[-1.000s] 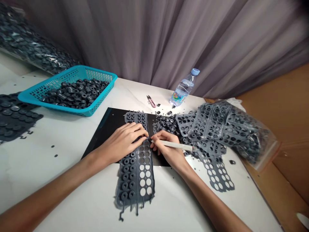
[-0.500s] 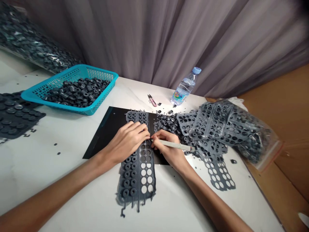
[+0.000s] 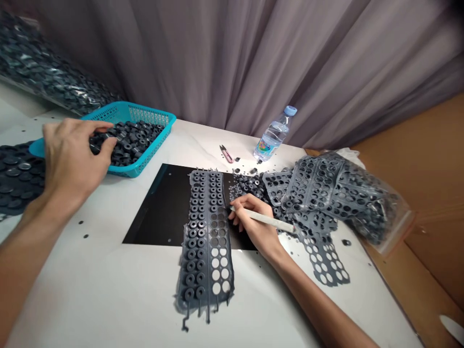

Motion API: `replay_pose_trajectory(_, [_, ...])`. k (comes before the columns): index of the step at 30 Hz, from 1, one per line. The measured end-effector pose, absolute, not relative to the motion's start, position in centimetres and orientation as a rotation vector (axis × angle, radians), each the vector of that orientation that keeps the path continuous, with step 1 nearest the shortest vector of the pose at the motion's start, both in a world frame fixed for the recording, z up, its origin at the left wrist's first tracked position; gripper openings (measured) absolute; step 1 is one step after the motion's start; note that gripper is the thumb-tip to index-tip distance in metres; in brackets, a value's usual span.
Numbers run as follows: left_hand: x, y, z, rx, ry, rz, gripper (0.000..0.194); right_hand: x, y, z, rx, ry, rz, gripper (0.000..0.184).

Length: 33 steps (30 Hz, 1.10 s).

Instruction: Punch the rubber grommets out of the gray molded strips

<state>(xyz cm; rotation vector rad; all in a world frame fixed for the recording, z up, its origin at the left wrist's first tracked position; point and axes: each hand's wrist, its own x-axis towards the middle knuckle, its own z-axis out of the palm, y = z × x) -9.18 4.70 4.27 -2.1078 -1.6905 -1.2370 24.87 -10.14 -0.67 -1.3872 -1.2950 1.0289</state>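
Observation:
My left hand [image 3: 78, 152] hovers over the near left side of a turquoise basket [image 3: 168, 126]. Its thumb and forefinger are apart, above a heap of small black rubber rings [image 3: 134, 140]. A pale, pen-like tool [image 3: 270, 221] is pinched in my right hand [image 3: 255, 220], its tip hidden near the fingertips. Just left of that hand lies a dark rubber sheet [image 3: 206, 261] of moulded rings. The left columns still carry rings; the lower right part shows open round holes. Beneath the sheet's upper half is a black mat [image 3: 152, 208].
Right of the mat lie a pile of loose rings [image 3: 250, 186], punched sheets [image 3: 315, 181] and a clear plastic bag [image 3: 384, 217]. Behind stand a water bottle [image 3: 272, 135] and pink thread snips [image 3: 226, 153]. Another moulded sheet [image 3: 16, 176] lies far left.
My left hand has left the rubber sheet and moved left to the basket, its fingers now apart. My right hand stays beside the sheet with the pen-like tool.

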Motion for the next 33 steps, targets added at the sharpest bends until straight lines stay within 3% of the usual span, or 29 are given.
replay_pose_trajectory(4, [-5.8, 3.0, 3.8, -2.238, -1.606, -1.165, 0.027, 24.5, -9.9, -0.6, -1.389, -1.335, 1.127, 0.013])
replay_pose_trajectory(11, [2.6, -2.7, 1.8, -3.295, -1.175, -0.875, 0.018, 23.9, -9.7, -0.3, -1.406, -1.362, 1.112, 0.009])
replay_pose_trajectory(26, [3.3, -3.8, 0.6, -3.146, -0.896, -0.631, 0.016, 23.8, -9.6, -0.8, -1.382, -1.441, 1.076, 0.011])
replay_pose_trajectory(29, [4.0, -4.3, 0.3, -3.117, -0.922, -0.751, 0.021, 23.7, -9.7, -0.9, -1.413, -1.489, 1.019, 0.011])
replay_pose_trajectory(33, [3.4, -3.1, 1.3, -2.920, -1.359, -1.479, 0.018, 23.6, -10.0, -0.9, -1.459, -1.512, 0.967, 0.009])
